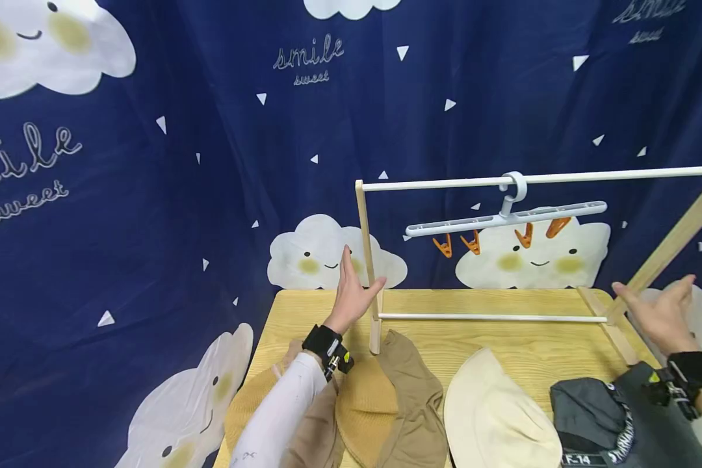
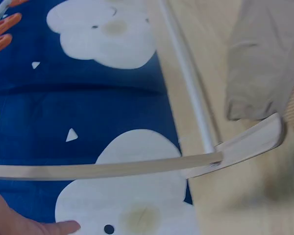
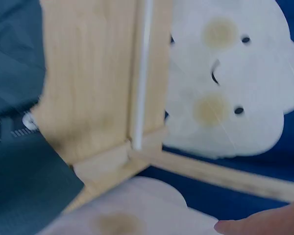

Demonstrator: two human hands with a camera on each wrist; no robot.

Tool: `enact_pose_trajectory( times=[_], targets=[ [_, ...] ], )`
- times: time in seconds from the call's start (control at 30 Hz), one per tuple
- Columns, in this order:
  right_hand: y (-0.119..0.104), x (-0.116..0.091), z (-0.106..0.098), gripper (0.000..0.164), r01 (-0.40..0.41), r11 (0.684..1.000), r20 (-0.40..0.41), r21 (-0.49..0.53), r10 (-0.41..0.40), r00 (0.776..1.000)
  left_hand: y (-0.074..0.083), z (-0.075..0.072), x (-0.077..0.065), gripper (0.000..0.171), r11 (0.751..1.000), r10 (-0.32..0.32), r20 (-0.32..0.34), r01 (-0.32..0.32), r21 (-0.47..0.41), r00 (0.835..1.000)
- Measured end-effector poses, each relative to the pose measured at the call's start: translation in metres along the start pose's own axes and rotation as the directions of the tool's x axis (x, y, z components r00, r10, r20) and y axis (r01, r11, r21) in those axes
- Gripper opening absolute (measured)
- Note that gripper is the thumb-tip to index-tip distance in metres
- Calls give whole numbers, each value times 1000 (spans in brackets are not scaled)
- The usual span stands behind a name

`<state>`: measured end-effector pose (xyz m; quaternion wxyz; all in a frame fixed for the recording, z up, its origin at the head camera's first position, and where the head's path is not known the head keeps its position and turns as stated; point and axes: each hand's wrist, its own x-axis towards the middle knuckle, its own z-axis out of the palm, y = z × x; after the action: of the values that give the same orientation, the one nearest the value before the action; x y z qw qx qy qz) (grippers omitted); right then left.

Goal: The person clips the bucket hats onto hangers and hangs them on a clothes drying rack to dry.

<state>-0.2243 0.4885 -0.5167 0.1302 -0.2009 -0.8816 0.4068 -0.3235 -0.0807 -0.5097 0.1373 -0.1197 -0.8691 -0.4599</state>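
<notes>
A small garment rack with pale wooden posts and white rods stands at the back of the wooden table (image 1: 480,302). My left hand (image 1: 353,298) is beside its left post (image 1: 365,244), fingers straight and thumb spread apart. On the other side my right hand (image 1: 662,315) has its thumb near the right post (image 1: 673,240), fingers extended. Both hands hold nothing. From the top rod (image 1: 433,184) hangs a light grey hanger (image 1: 506,218) carrying several orange clips (image 1: 524,235). Parts of each hand, a thumb (image 2: 61,227) and a finger (image 3: 259,223), show at the wrist views' edges.
Along the table's front lie a mustard and brown hat (image 1: 365,403), a cream bucket hat (image 1: 497,416) and a dark grey cap (image 1: 587,416) with lettering. Another tan hat (image 1: 257,396) lies partly under my left arm. A blue curtain (image 1: 327,130) with clouds hangs behind.
</notes>
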Motion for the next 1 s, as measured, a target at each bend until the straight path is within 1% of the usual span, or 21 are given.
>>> enact_pose_trajectory(
  times=[0.1, 0.17, 0.2, 0.3, 0.4, 0.47, 0.57, 0.63, 0.73, 0.8, 0.87, 0.93, 1.0],
  targets=[
    [-8, 17, -20, 114, -75, 997, -59, -34, 73, 996, 4, -4, 15, 112, 1000, -4, -2, 4, -21, 1000],
    [-14, 29, -30, 108, -95, 995, -89, -41, 91, 992, 6, -6, 25, 109, 1000, -13, -1, 13, -28, 1000],
    [-17, 35, -35, 105, -98, 993, -95, -61, 92, 991, 7, -7, 29, 107, 999, -19, -1, 19, -28, 1000],
    [-25, 47, -43, 95, -111, 989, -96, -94, 102, 990, 9, -9, 40, 102, 999, -36, -2, 36, -37, 999],
    [-30, 53, -47, 89, -89, 990, -75, -113, 81, 994, 10, -9, 48, 95, 998, -45, -7, 44, -46, 999],
    [-32, 57, -48, 84, -66, 992, -62, -106, 60, 996, 11, -8, 52, 89, 997, -42, 1, 41, -60, 999],
    [-31, 64, -50, 78, -45, 995, -53, -87, 41, 998, 11, -7, 58, 76, 995, -28, 25, 30, -91, 999],
    [-31, 70, -51, 73, -39, 996, -65, -82, 34, 997, 11, -7, 61, 65, 995, -22, 39, 26, -98, 999],
    [-31, 76, -53, 65, -11, 998, -98, -66, 4, 995, 12, -7, 66, 45, 998, 11, 41, -9, -56, 999],
    [-31, 78, -55, 62, 11, 999, -105, -52, -17, 994, 13, -6, 67, 32, 999, 39, 38, -39, -2, 998],
    [-33, 78, -56, 61, 7, 998, -98, -58, -12, 995, 13, -5, 68, 21, 996, 68, 45, -71, 50, 997],
    [-35, 76, -57, 62, -9, 996, -82, -86, 1, 997, 11, -5, 67, 16, 992, 80, 52, -84, 91, 995],
    [-37, 74, -58, 63, -24, 990, -75, -136, 14, 997, 10, -5, 66, 15, 988, 81, 57, -88, 128, 995]
  ],
)
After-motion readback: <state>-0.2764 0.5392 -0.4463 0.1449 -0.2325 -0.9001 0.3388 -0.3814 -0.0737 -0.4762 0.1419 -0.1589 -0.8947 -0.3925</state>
